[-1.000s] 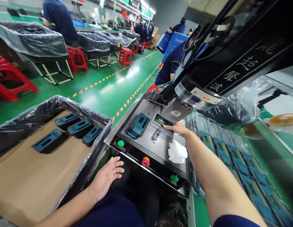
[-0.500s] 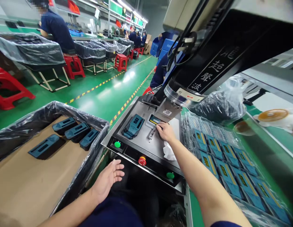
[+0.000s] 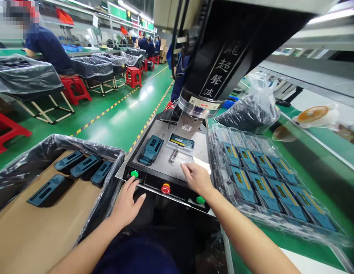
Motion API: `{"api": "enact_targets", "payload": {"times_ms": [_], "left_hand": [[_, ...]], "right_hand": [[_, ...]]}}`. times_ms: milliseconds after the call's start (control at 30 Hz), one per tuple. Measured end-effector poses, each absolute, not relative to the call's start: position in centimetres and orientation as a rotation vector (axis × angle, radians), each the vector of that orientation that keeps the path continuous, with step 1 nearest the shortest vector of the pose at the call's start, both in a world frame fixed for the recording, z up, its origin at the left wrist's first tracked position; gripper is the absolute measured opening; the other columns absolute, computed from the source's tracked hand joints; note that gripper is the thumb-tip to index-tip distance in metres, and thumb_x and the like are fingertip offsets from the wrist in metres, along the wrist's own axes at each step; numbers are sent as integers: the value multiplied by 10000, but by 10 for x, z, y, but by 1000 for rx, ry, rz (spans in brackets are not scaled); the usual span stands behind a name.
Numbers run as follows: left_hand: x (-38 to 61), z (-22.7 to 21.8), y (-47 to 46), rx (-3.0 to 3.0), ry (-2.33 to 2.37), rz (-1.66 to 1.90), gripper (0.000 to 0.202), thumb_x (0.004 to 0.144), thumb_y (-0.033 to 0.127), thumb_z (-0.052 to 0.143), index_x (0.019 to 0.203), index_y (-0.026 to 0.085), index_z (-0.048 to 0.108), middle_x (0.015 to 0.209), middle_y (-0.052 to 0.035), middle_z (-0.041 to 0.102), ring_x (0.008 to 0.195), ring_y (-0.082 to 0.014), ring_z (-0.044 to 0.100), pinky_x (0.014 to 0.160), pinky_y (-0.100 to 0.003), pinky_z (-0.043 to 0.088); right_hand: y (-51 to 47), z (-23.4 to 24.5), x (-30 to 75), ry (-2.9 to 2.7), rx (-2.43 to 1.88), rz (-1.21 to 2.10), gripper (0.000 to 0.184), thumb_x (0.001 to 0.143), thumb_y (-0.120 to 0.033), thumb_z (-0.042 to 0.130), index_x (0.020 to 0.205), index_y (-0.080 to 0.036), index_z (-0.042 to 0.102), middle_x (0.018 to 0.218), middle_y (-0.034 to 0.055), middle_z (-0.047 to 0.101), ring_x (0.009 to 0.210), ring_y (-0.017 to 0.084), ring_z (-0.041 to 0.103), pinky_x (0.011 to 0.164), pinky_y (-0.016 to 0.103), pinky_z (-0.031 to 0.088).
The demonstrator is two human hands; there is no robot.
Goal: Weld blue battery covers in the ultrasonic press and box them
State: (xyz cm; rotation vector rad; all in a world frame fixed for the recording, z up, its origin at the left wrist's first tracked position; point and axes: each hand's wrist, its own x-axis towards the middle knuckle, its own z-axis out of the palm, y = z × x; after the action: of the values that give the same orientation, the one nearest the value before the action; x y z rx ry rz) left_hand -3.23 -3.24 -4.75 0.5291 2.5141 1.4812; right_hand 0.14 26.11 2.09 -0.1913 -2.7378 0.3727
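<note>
My left hand (image 3: pixel 128 203) is open, fingers stretched toward the left green button (image 3: pixel 134 174) on the machine's front panel. My right hand (image 3: pixel 197 178) hovers over the right front of the metal plate (image 3: pixel 165 169), fingers curled, with nothing visible in them. Below it is the right green button (image 3: pixel 200 199). A teal housing part with a yellow strip (image 3: pixel 182 141) sits in the fixture under the press head (image 3: pixel 187 127). Left of it, a small stack of teal housings (image 3: pixel 150 150) lies on the plate. White tissue (image 3: pixel 203 165) lies just behind my right hand.
A red stop button (image 3: pixel 165 188) sits between the green ones. At left stands a lined bin (image 3: pixel 88 213) with several teal housings. Clear trays (image 3: pixel 231 131) of teal parts lie at right, near a filled plastic bag (image 3: pixel 251 106). Co-workers sit along the far bench.
My right hand has drawn back from the part in the fixture toward the panel's right side. My left hand has moved up to the left green button. The camera view has shifted.
</note>
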Motion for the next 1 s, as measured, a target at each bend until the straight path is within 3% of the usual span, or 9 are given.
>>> {"api": "enact_targets", "payload": {"times_ms": [133,333,500,633,833,933,1000], "left_hand": [[-37,-52,-23,577,2550,1338,608,791,449,606,1328,185,499,1558,-110,217,1390,-338,284,1140,-457,253],[-36,-68,-11,801,2743,944,640,845,454,517,1373,102,429,1583,-166,-3,1439,-348,126,1133,-468,256],[-36,-68,-10,797,2736,874,626,851,470,503,1359,109,440,1584,-158,-50,1446,-340,84,1121,-466,284],[-36,-63,-9,681,2683,1066,620,792,490,583,1317,174,490,1586,-127,55,1416,-368,209,1097,-479,328],[-24,-68,0,684,2693,1276,543,778,525,582,1196,182,539,1413,-154,408,1315,-346,384,1074,-481,350],[-12,-86,3,728,2467,1191,480,782,542,564,1122,204,581,1223,-126,580,1151,-304,543,1017,-427,415],[-6,-106,3,792,2370,964,499,787,528,540,1159,198,585,1213,-121,606,1135,-286,566,1028,-402,409]], "right_hand": [[258,0,66,-2858,-365,310,484,950,-441,403,536,-217,515,537,16,574,519,154,532,533,289,282],[265,-47,103,-2700,-385,229,396,969,-333,400,614,-208,525,586,23,554,559,154,516,587,281,322],[257,-64,105,-2577,-329,109,317,957,-255,424,676,-193,558,622,32,521,608,167,479,644,295,343],[253,-66,110,-2540,-307,219,227,942,-199,421,826,-177,615,707,45,560,668,175,485,671,303,344],[250,-60,111,-2418,-285,377,259,925,-228,457,717,-184,604,662,31,543,647,156,466,643,296,316],[251,-59,111,-2372,-249,426,257,917,-223,463,702,-184,599,636,19,536,625,141,463,632,281,316],[252,-60,112,-2365,-238,453,250,909,-226,472,696,-187,598,631,14,543,621,136,473,627,273,322]]}}
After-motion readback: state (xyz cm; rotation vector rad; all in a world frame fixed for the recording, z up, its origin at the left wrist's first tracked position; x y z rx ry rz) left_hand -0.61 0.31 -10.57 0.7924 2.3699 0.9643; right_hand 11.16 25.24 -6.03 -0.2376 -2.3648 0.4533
